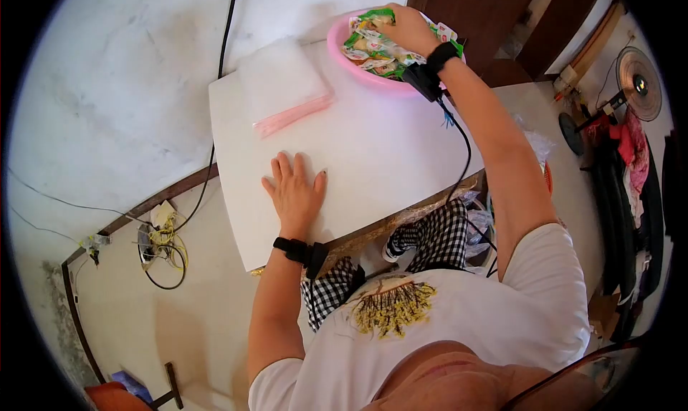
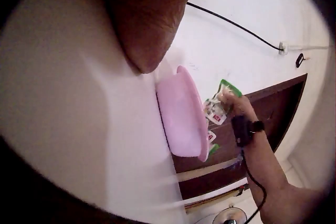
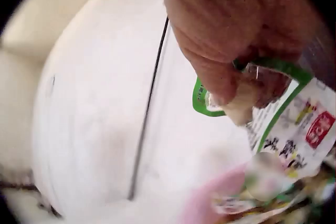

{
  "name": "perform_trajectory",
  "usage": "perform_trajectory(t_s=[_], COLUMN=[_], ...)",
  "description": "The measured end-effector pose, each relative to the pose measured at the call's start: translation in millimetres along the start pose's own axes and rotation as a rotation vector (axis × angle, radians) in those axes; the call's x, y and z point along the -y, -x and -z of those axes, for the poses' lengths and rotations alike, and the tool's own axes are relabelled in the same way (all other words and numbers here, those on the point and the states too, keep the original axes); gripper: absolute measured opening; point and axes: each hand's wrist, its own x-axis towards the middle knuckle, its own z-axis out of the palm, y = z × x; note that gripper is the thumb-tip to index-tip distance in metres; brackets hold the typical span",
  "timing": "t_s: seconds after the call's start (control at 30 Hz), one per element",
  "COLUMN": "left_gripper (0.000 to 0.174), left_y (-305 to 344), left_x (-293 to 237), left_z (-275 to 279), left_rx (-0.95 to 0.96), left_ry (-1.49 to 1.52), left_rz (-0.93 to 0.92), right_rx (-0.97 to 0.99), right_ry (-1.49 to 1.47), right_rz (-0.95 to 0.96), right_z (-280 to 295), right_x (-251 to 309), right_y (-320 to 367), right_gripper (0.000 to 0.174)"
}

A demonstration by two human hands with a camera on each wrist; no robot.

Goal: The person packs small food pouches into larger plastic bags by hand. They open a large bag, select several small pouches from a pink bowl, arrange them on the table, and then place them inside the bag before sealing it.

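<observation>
My right hand [image 1: 411, 32] is over a pink plastic basin [image 1: 338, 54] at the far side of the white table. Between its thumb and fingers it pinches a green-and-white snack packet [image 3: 294, 129] with a clear window, raised above the rim in the left wrist view. Several similar packets [image 1: 371, 47] fill the basin. My left hand [image 1: 292, 194] lies palm down on the table, fingers spread and holding nothing; only part of it shows in the left wrist view. Beyond its fingertips is a pile of clear plastic bags [image 1: 281, 78] with pink edges.
The white table [image 1: 358, 153] stands against a pale wall with a black cable [image 1: 228, 31] running down it. A dark brown door [image 1: 466, 17] is behind the basin. To the right is a standing fan [image 1: 638, 85]. Wires lead from both wrist cameras.
</observation>
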Motion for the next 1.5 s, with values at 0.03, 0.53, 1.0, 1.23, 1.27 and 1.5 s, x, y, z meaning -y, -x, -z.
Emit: perform_trajectory(t_s=[0.03, 0.53, 1.0, 1.23, 1.27, 1.5], left_gripper=[0.056, 0.053, 0.056, 0.061, 0.061, 0.063], left_y=[-0.2, 2.3, -1.5, 4.1, 5.1, 0.4], left_x=[0.5, 0.6, 14.7, 5.6, 5.2, -4.9], left_z=[-2.1, 7.6, -16.2, -5.9, -5.4, 3.2], left_rx=[-0.010, 0.034, 0.060, -0.047, -0.045, 0.071], left_ry=[0.003, 0.031, 0.105, 0.081, 0.070, 0.149], left_rz=[-0.003, 0.020, 0.078, -0.136, -0.218, -0.222], right_rx=[0.058, 0.539, 0.468, 0.513, 0.526, 0.314], right_ry=[-0.175, -1.153, -0.109, -0.085, -0.126, -0.012], right_rz=[-0.039, -0.215, 0.104, -0.028, 0.025, 0.260], right_z=[14.0, -63.3, -148.8, -130.9, -134.7, -85.7], right_x=[17.7, 81.4, 126.3, 122.8, 120.5, 74.7], right_y=[6.3, 104.7, 153.1, 153.1, 150.7, 67.6], right_gripper=[0.033, 0.016, 0.036, 0.031, 0.031, 0.022])
